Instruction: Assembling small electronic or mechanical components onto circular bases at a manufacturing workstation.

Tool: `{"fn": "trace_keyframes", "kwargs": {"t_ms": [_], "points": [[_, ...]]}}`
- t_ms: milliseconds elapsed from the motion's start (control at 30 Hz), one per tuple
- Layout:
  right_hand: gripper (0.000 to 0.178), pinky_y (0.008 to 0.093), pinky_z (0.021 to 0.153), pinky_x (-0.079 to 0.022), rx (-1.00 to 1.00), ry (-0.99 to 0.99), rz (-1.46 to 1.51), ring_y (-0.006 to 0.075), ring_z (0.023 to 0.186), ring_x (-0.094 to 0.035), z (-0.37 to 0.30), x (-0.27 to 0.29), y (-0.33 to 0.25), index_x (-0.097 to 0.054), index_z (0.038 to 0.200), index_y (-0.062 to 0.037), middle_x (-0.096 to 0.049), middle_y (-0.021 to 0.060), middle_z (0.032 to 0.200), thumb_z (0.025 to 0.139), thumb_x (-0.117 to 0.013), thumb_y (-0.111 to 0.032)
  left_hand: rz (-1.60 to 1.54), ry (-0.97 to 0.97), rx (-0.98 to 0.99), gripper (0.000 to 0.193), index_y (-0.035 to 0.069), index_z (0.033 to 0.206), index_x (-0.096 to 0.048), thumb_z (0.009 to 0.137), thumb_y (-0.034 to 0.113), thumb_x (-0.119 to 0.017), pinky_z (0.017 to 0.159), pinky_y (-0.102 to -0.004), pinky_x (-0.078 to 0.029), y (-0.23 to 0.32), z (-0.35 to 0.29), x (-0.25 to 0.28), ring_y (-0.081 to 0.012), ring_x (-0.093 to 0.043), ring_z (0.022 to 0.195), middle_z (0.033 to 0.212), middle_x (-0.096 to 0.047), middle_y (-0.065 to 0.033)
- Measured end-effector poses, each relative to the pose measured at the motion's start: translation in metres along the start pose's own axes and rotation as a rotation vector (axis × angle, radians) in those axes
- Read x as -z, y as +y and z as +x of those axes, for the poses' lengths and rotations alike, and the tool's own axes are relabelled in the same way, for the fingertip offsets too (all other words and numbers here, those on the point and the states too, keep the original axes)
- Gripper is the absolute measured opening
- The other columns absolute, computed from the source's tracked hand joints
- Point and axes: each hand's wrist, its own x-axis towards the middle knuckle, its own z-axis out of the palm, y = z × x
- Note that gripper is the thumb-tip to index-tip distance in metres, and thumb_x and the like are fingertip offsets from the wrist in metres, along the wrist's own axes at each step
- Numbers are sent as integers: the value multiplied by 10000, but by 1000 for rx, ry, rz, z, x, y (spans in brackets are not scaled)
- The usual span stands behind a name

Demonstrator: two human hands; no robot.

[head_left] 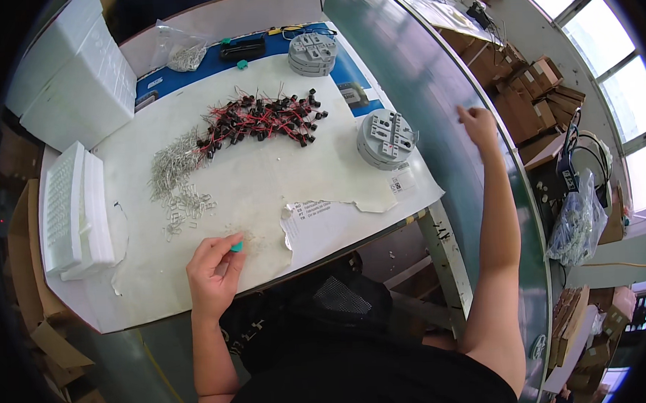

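My left hand [212, 275] is at the near edge of the worktable, thumb and fingers pinched on a small teal piece [236, 246]. Out over the green conveyor belt [433, 74] on the right, my right hand [480, 126] has its fingers curled together; whether anything small is in them is hidden. Beyond the left hand lies a loose heap of thin metal clips [173, 165]. It runs into a pile of small black parts with red wires [262, 119]. A round grey fixture [386, 140] with blocks on top stands between the pile and the belt.
A second stack of round grey fixtures [312, 55] stands farther back, near a black case [243, 49] and a clear bag of small parts [187, 57]. White foam trays [75, 212] and a large white foam box [72, 75] line the left side. Cardboard boxes [524, 92] lie beyond the belt.
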Motion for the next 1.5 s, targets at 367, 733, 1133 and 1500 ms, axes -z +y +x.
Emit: {"fn": "trace_keyframes", "kwargs": {"t_ms": [367, 733, 1133, 1500], "points": [[306, 324, 573, -460, 271, -269, 184, 143, 578, -587, -83, 12, -98, -699, 770, 38, -626, 73, 615, 880, -729, -245, 86, 29, -201, 381, 43, 1254, -741, 879, 75, -807, 860, -358, -571, -7, 2, 2, -289, -697, 935, 1053, -737, -141], [259, 342, 616, -490, 584, -698, 276, 153, 617, -618, -217, -71, -225, -713, 885, 36, -669, 107, 672, 935, -741, -217, 363, -57, -210, 929, 98, 1554, -492, 781, 423, -893, 1070, -476, -488, 8, -2, 6, -356, -560, 1304, 1395, -577, -170], [282, 436, 853, -550, 544, -305, 115, 350, 910, -735, -139, -112, -220, -738, 1093, 1, -766, 176, 949, 887, -780, -187, 321, -137, -264, 979, 111, 1504, -536, 667, 408, -948, 1070, -434, -497, 1, -1, 3, -307, -584, 1243, 1307, -613, -100], [225, 239, 544, -402, 828, -384, 592, 54, 564, -459, -238, -23, -255, -757, 1011, -27, -737, 37, 986, 811, -808, 64, 78, 72, -242, 647, 65, 1341, -676, 789, 305, -914, 961, -390, -532, 4, 15, 16, -292, -669, 1079, 1141, -698, -131]]}}
